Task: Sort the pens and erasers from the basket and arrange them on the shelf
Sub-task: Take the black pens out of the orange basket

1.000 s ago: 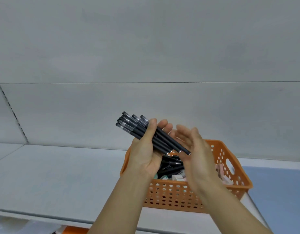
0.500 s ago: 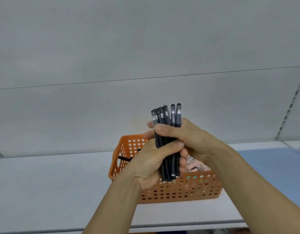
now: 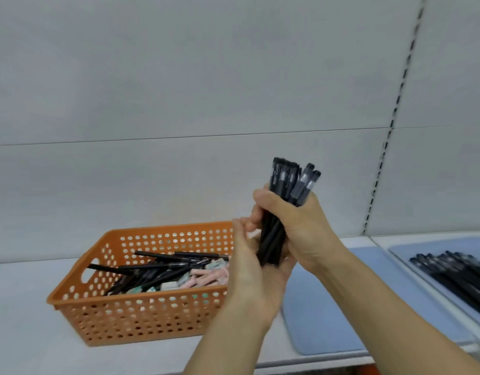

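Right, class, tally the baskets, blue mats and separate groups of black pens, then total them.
Orange perforated plastic basket: 1
Flat blue mats: 2
Groups of slim black pens: 3 (held bundle, basket heap, row on right mat)
Total: 6

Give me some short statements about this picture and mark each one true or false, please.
1. The right hand grips an upright bundle of black pens. True.
2. The orange basket holds nothing. False: pens and erasers still lie in it.
3. The left hand supports the bundle's lower end. True.
4. Pens already lie on a blue mat at the right. True.
5. The basket stands on a blue mat. False: it stands on the pale shelf.
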`<action>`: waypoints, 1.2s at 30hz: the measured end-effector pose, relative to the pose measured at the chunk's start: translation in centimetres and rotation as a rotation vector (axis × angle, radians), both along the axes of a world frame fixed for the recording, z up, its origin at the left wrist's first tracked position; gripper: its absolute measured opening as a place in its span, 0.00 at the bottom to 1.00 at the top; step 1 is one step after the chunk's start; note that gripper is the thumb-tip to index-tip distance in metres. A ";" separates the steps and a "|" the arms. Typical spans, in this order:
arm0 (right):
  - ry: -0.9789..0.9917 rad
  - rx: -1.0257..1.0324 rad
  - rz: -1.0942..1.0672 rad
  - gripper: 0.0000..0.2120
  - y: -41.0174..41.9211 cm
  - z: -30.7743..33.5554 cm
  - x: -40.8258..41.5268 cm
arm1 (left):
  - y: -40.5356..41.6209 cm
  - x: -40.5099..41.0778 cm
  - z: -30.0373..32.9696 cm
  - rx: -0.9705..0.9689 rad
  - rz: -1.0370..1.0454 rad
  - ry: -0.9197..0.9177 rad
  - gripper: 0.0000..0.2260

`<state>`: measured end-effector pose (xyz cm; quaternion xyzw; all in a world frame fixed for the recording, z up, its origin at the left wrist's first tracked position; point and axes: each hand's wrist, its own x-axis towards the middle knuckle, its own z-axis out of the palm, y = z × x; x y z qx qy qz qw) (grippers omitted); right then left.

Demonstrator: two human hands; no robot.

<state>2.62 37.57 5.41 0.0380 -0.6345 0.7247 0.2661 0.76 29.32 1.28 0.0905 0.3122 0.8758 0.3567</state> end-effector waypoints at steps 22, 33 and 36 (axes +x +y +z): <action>-0.749 1.204 -0.597 0.18 17.7 -4.9 16.8 | 22.1 7.3 -0.8 -0.099 0.227 0.140 0.03; -0.872 0.981 -0.899 0.12 35.6 -11.8 21.0 | 28.6 11.1 -7.7 -0.927 -0.255 1.409 0.32; -1.060 1.006 -0.878 0.16 39.8 -13.5 21.0 | 29.1 11.3 -10.1 -1.119 -0.305 1.796 0.34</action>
